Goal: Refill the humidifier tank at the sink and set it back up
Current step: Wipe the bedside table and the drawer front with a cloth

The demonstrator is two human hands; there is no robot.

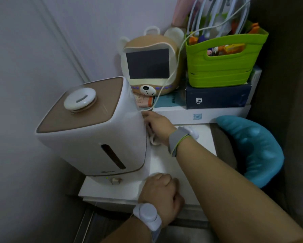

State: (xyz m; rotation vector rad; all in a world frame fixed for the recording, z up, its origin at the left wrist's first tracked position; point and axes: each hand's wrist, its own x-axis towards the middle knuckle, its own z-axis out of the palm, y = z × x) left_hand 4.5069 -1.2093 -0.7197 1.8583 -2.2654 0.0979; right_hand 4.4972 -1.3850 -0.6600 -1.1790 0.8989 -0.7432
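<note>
The humidifier (92, 137) stands on the left part of a white cabinet top (164, 165). It is a white box with a brown lid, a round white mist cap (80, 99), a dark level window on the front, and a base with a green light and a knob (114, 180). My right hand (158, 128) reaches along the humidifier's right side, fingers stretched against its wall, with a pale cord or cloth loop under the palm. My left hand (162, 195) rests as a fist on the cabinet's front edge, holding nothing that I can see.
Behind the humidifier sit a bear-shaped screen device (150, 67), a green basket (222, 58) of toys on stacked boxes (217, 98), and a white cable. A blue chair (256, 148) stands to the right, and a wall is close on the left.
</note>
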